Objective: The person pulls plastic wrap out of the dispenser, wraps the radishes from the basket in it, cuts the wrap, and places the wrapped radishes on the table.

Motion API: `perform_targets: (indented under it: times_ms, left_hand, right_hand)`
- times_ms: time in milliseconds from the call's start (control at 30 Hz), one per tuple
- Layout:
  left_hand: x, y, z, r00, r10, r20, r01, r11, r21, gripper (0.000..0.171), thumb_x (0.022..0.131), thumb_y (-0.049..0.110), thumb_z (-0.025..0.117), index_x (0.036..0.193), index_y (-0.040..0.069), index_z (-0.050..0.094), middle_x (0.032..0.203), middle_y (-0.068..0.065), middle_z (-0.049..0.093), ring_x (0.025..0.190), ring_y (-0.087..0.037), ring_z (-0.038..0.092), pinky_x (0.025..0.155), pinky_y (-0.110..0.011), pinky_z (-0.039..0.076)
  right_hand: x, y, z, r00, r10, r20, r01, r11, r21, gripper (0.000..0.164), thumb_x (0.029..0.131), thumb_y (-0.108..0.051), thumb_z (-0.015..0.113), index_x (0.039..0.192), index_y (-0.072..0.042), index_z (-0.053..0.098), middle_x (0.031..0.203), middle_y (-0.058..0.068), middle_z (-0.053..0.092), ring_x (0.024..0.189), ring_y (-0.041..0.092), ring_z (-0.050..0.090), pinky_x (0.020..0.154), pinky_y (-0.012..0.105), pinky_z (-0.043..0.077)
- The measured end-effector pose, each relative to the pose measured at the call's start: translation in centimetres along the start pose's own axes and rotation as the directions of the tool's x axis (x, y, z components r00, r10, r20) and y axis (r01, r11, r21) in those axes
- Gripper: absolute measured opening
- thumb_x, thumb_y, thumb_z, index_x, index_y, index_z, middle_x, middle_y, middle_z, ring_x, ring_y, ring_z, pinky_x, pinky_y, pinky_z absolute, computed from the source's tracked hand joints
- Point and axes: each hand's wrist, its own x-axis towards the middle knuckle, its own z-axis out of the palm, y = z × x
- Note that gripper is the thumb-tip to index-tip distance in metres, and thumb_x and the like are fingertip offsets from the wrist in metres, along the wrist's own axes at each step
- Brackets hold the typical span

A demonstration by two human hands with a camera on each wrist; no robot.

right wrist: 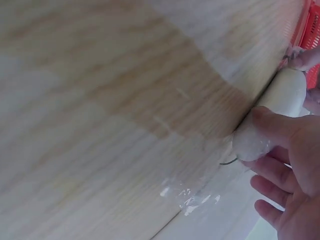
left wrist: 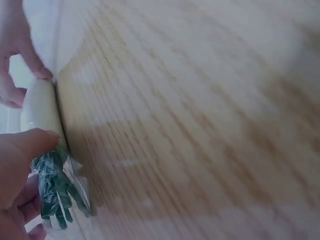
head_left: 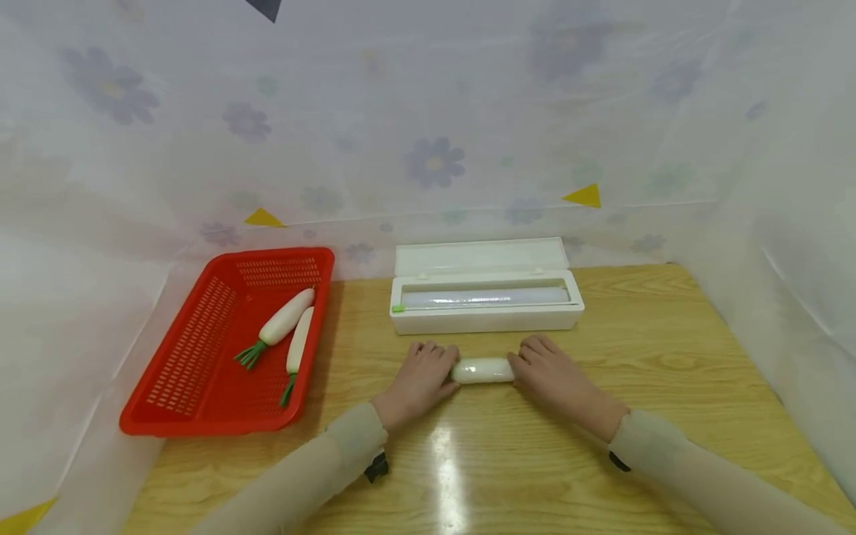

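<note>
A white radish [head_left: 484, 370] wrapped in clear cling film lies crosswise on the table in front of me. My left hand [head_left: 417, 377] grips its leafy end, thumb on the near side. Around the other end curl the thumb and fingers of my right hand [head_left: 551, 375]. In the left wrist view, green leaves [left wrist: 57, 192] show crumpled film over them, just below my left thumb. The right wrist view shows the radish's thin root [right wrist: 228, 162] and a loose stretch of film [right wrist: 192, 200] trailing past that end.
Behind the hands stands a white cling film box [head_left: 488, 321], lid raised, with a film roll [head_left: 484, 297] inside. A red basket [head_left: 221, 427] on the left holds two more radishes, one of them a white radish [head_left: 287, 316] beside the basket's right wall. Patterned sheeting [head_left: 435, 111] surrounds the table.
</note>
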Motion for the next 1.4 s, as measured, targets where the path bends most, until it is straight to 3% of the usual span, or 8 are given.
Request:
perform_targets:
  times_ms: [233,433,533,700,900,1033,1267,1400]
  left_hand:
    - [0.5,0.2,0.3,0.999,-0.034,0.0,0.034,0.994,0.105,0.033,0.085,0.037,0.067,0.102,0.016,0.048,0.097,0.0,0.064,0.092,-0.018,0.051,0.085,-0.039,0.032]
    - [0.6,0.3,0.6,0.997,-0.069,-0.025,0.072,0.984,0.164,0.037,0.086,0.044,0.064,0.105,0.015,0.052,0.103,-0.001,0.064,0.099,-0.019,0.051,0.09,-0.044,0.032]
    - [0.6,0.3,0.7,0.996,-0.085,-0.035,0.09,0.982,0.164,0.04,0.085,0.049,0.063,0.106,0.016,0.054,0.105,-0.001,0.061,0.101,-0.02,0.05,0.089,-0.044,0.033]
    - [0.7,0.1,0.6,0.993,-0.113,-0.041,0.116,0.988,0.106,0.039,0.084,0.047,0.064,0.108,0.018,0.058,0.098,0.001,0.056,0.098,-0.02,0.047,0.087,-0.042,0.032]
    - [0.3,-0.1,0.3,0.994,-0.111,0.014,0.111,0.994,-0.007,0.049,0.082,0.047,0.066,0.119,0.016,0.058,0.104,0.001,0.063,0.096,-0.018,0.049,0.09,-0.044,0.031]
    - [-0.2,-0.3,0.3,0.993,-0.106,0.042,0.111,0.984,-0.141,0.058,0.078,0.05,0.068,0.124,0.018,0.053,0.105,0.005,0.065,0.093,-0.015,0.049,0.091,-0.044,0.03]
    - [-1.4,-0.8,0.5,0.998,0.009,0.069,0.013,0.948,-0.317,0.044,0.074,0.05,0.071,0.108,0.029,0.052,0.084,0.019,0.058,0.083,-0.006,0.046,0.092,-0.043,0.028]
    - [-1.5,-0.8,0.2,0.998,0.055,0.03,-0.044,0.96,-0.275,0.039,0.077,0.052,0.068,0.106,0.029,0.056,0.089,0.017,0.06,0.087,-0.008,0.045,0.091,-0.043,0.026]
  right_hand:
    - [0.5,0.5,0.7,0.999,0.005,-0.031,-0.002,0.996,0.084,0.029,0.082,-0.022,0.069,0.105,-0.009,0.056,0.088,0.003,0.062,0.092,0.025,0.054,0.092,0.043,0.037]
    - [0.4,0.5,1.2,0.999,0.052,0.005,-0.052,0.997,0.055,0.048,0.08,-0.033,0.072,0.115,-0.006,0.054,0.109,0.012,0.06,0.116,0.036,0.048,0.098,0.049,0.034]
    - [0.5,0.4,1.2,0.997,0.076,0.012,-0.076,0.997,0.032,0.046,0.08,-0.031,0.073,0.115,-0.007,0.056,0.107,0.011,0.056,0.11,0.033,0.047,0.091,0.046,0.038]
    - [0.7,0.4,1.1,0.997,0.082,0.013,-0.082,0.997,0.014,0.038,0.081,-0.021,0.073,0.113,-0.007,0.059,0.095,0.005,0.056,0.094,0.025,0.048,0.08,0.04,0.039]
    - [0.2,0.5,0.8,0.998,0.059,0.01,-0.059,0.998,0.037,0.046,0.08,-0.022,0.073,0.121,-0.005,0.057,0.095,0.007,0.06,0.095,0.027,0.049,0.083,0.042,0.039]
    - [-0.5,0.4,0.3,0.998,0.06,0.012,-0.061,0.993,0.098,0.05,0.081,-0.028,0.072,0.123,-0.006,0.055,0.093,0.006,0.062,0.095,0.027,0.051,0.087,0.043,0.038]
    - [-2.0,0.2,-0.3,0.992,0.103,0.066,-0.12,0.937,0.328,0.046,0.082,-0.036,0.071,0.121,-0.015,0.056,0.096,-0.007,0.064,0.093,0.014,0.051,0.084,0.04,0.04]
    - [-2.3,0.6,-0.2,0.995,0.086,0.056,-0.102,0.913,0.394,0.032,0.086,-0.033,0.068,0.114,-0.02,0.059,0.101,-0.011,0.062,0.095,0.011,0.05,0.083,0.038,0.039]
